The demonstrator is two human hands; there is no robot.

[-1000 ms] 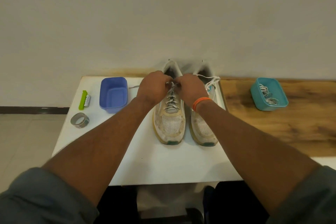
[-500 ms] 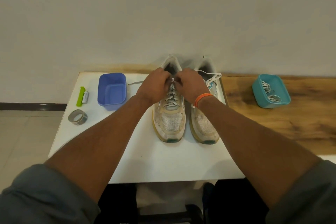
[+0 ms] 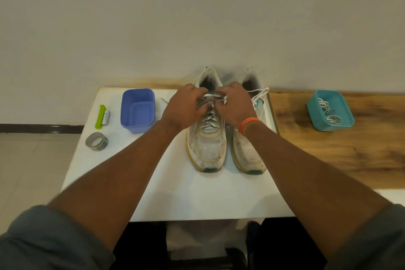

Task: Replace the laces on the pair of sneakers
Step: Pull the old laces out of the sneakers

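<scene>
Blue tub; teal tub

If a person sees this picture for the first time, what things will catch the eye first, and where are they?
Both hands, left hand and right hand, meet at the middle of the white table, pinching the lace at the top of the left sneaker. A blue tub stands to their left; a teal tub of laces sits far right on the wooden surface.

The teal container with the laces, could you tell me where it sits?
In the head view, the teal container sits far right on the wooden tabletop, beyond the right sneaker.
</scene>
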